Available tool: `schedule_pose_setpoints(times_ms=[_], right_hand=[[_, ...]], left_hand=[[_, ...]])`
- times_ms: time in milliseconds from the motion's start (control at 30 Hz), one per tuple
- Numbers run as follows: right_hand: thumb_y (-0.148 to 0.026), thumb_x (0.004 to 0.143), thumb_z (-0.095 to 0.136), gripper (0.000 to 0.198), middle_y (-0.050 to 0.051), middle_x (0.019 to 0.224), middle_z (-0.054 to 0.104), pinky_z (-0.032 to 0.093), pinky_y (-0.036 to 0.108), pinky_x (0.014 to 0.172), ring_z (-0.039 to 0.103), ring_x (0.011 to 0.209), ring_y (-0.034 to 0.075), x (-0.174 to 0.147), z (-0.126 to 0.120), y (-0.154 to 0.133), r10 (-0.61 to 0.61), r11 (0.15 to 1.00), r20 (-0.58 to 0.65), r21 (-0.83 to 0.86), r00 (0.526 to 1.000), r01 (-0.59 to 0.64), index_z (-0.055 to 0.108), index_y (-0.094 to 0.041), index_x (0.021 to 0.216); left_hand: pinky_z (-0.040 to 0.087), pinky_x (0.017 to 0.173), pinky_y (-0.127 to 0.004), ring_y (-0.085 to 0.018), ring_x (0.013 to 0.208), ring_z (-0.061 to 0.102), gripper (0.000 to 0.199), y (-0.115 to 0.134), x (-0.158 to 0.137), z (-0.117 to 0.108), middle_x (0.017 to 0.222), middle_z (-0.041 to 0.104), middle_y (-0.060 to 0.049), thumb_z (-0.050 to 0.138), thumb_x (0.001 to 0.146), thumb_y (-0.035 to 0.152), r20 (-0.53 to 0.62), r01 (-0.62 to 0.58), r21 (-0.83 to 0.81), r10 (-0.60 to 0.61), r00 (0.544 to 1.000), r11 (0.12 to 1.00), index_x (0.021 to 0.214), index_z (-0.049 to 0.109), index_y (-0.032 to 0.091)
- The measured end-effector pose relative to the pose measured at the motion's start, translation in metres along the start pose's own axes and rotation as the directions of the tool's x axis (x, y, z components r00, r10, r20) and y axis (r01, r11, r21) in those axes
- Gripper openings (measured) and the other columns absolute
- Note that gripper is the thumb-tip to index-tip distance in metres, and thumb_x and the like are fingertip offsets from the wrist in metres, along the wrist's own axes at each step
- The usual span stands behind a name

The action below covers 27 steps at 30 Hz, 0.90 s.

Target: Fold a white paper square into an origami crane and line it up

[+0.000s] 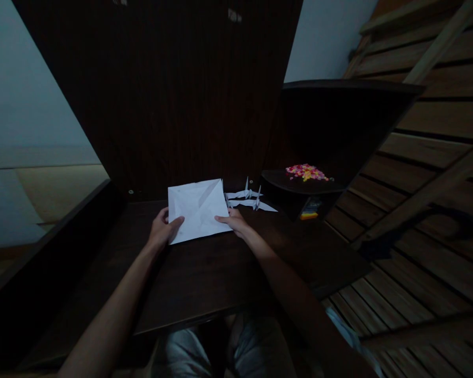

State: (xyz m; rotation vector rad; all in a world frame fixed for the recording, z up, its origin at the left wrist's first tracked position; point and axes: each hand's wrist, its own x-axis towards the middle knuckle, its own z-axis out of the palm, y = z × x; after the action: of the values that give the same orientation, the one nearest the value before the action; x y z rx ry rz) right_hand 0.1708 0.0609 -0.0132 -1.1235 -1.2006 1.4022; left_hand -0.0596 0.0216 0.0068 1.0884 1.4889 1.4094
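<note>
Dark desk [205, 273], left hand [162, 230] and right hand [234, 220] pinching white paper [197, 209]

Bare forearms, pale grey shorts.
</note>
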Motion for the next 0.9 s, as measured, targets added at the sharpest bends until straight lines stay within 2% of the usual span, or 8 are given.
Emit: schedule_pose_setpoints(times_ms=[167,300,467,600,667,733,833,900], right_hand=[[-0.016,0.054,0.075,0.024,0.003,0.079,0.07,0.051,0.027,0.066,0.063,0.07,0.016,0.0,-0.008,-0.002,0.013,0.987,0.117,-0.161,0.993,0.006,0.068,-0.014,0.077],[-0.017,0.053,0.076,0.028,0.003,0.077,0.069,0.051,0.029,0.067,0.063,0.07,0.017,0.0,-0.012,-0.004,0.021,0.971,0.187,-0.237,0.982,0.024,0.067,-0.013,0.078],[-0.023,0.05,0.077,0.035,0.0,0.074,0.068,0.051,0.027,0.062,0.062,0.066,0.016,0.0,-0.012,-0.005,-0.065,0.981,0.103,-0.176,0.993,0.082,0.064,-0.015,0.082],[-0.023,0.05,0.077,0.032,-0.001,0.07,0.067,0.05,0.027,0.058,0.062,0.064,0.017,0.002,-0.01,-0.001,-0.091,0.981,0.057,-0.167,0.994,0.099,0.061,-0.017,0.077],[-0.021,0.05,0.075,0.031,-0.001,0.069,0.067,0.049,0.026,0.057,0.063,0.063,0.017,0.003,-0.008,0.002,-0.103,0.976,0.037,-0.19,0.994,0.108,0.06,-0.017,0.077],[-0.02,0.05,0.074,0.03,-0.001,0.071,0.067,0.05,0.027,0.058,0.063,0.065,0.017,0.005,-0.006,0.005,-0.13,0.966,0.011,-0.224,0.991,0.129,0.06,-0.018,0.077],[-0.022,0.05,0.074,0.031,0.0,0.075,0.068,0.051,0.029,0.063,0.065,0.072,0.02,0.006,-0.004,0.01,-0.173,0.95,-0.022,-0.269,0.985,0.161,0.062,-0.018,0.079],[-0.024,0.05,0.075,0.034,0.001,0.076,0.068,0.051,0.03,0.065,0.065,0.074,0.021,0.007,-0.003,0.011,-0.175,0.952,-0.044,-0.261,0.984,0.157,0.063,-0.018,0.081]], left_hand=[[0.056,0.072,-0.032,-0.023,0.089,0.068,0.065,0.002,0.003,-0.003,0.097,0.069,-0.009,0.076,0.061,0.013,-0.106,-0.038,-0.047,0.033,0.994,0.998,0.119,0.049,0.018],[0.055,0.078,-0.031,-0.022,0.095,0.065,0.092,-0.003,0.011,-0.009,0.104,0.064,-0.008,0.079,0.051,0.006,-0.182,-0.068,-0.029,0.062,0.981,0.997,0.13,0.036,0.021],[0.052,0.085,-0.04,-0.026,0.098,0.063,0.095,-0.008,0.017,-0.018,0.103,0.061,-0.008,0.082,0.05,0.016,-0.157,-0.084,0.251,0.126,0.98,0.964,0.133,0.035,0.021],[0.041,0.098,-0.052,-0.037,0.119,0.047,0.101,-0.008,0.009,-0.018,0.125,0.05,-0.017,0.08,0.052,0.024,-0.088,-0.279,0.582,0.4,0.912,0.764,0.139,0.029,0.015],[0.033,0.103,-0.057,-0.041,0.13,0.033,0.099,-0.006,0.002,-0.014,0.141,0.036,-0.02,0.079,0.055,0.025,-0.007,-0.389,0.687,0.541,0.841,0.614,0.14,0.03,0.017],[0.029,0.106,-0.056,-0.039,0.132,0.03,0.083,-0.006,-0.004,-0.009,0.143,0.034,-0.018,0.075,0.063,0.03,0.147,-0.513,0.704,0.606,0.782,0.491,0.136,0.038,0.017],[0.035,0.105,-0.045,-0.029,0.124,0.045,0.046,-0.01,-0.01,0.0,0.127,0.055,-0.013,0.062,0.078,0.04,0.518,-0.727,0.539,0.512,0.685,0.426,0.118,0.058,0.018],[0.036,0.105,-0.044,-0.028,0.125,0.045,0.04,-0.016,-0.011,0.005,0.125,0.059,-0.012,0.059,0.079,0.046,0.663,-0.77,0.467,0.404,0.63,0.434,0.109,0.064,0.019]])
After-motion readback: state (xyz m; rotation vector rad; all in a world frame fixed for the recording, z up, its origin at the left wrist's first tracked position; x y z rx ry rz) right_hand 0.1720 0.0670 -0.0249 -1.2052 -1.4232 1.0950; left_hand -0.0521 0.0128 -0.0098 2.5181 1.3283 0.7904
